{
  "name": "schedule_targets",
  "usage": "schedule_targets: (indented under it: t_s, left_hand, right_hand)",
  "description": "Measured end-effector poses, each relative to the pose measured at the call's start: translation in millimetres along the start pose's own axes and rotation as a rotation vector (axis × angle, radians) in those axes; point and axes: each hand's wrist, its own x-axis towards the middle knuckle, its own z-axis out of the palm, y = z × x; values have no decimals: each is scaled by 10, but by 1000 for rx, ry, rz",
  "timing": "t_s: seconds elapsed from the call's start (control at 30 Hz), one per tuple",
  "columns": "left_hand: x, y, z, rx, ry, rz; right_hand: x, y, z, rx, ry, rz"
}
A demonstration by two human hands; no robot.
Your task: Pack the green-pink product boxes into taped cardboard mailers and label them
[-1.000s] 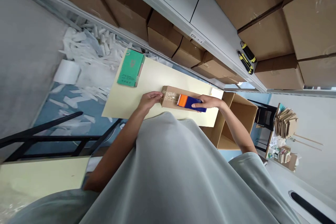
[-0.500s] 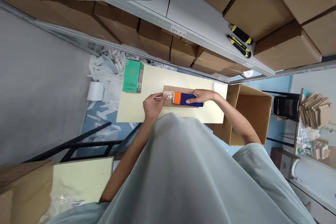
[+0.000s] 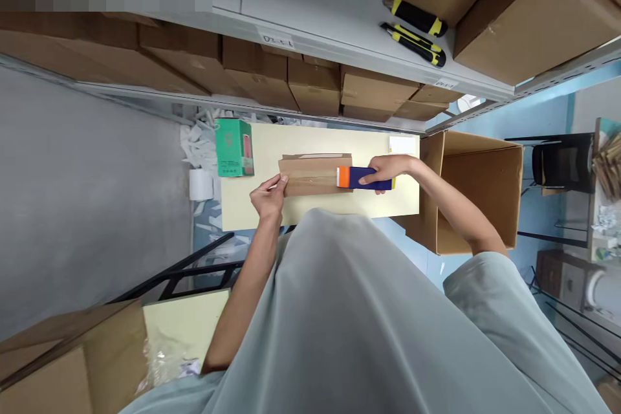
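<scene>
A long, narrow brown cardboard box (image 3: 310, 169) lies on the pale yellow tabletop (image 3: 259, 142) in front of me. My left hand (image 3: 268, 197) is closed on the box's left end, thumb on top. My right hand (image 3: 391, 168) grips a dark blue and orange tape dispenser (image 3: 356, 177), thumb across its upper side. The dispenser's orange front, with a pale toothed edge, points left over the right end of the box. A faint shiny strip runs along the box's middle; I cannot tell exactly where it ends.
A green box (image 3: 233, 147) stands at the table's far left and a white card (image 3: 402, 144) at the far right. A large open carton (image 3: 478, 197) adjoins the right side. Two utility knives (image 3: 417, 32) lie on the shelf (image 3: 310, 10) above. A white roll (image 3: 200, 184) sits at left.
My right hand has drawn the tape dispenser right along the box, towards its right end. My left hand has shifted left relative to the dispenser. The view has also moved.
</scene>
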Motion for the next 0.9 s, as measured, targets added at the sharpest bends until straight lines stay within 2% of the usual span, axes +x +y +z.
schedule_targets:
  t_s: [0.17,0.4,0.57,0.77,0.9]
  left_hand:
    - [-35,48,145,50,-23,27]
    - [38,254,272,69,-28,45]
    - [99,352,253,7,-26,17]
    - [123,358,294,15,-17,22]
    - [160,335,356,24,-6,36]
  right_hand:
    - [-300,429,-97,38,36,29]
    - [-423,586,-171,17,35,-24]
    - [-548,767,-312,6,62,43]
    - [-341,932,-436,-9,63,75]
    - [-147,887,-452,-121,125,136]
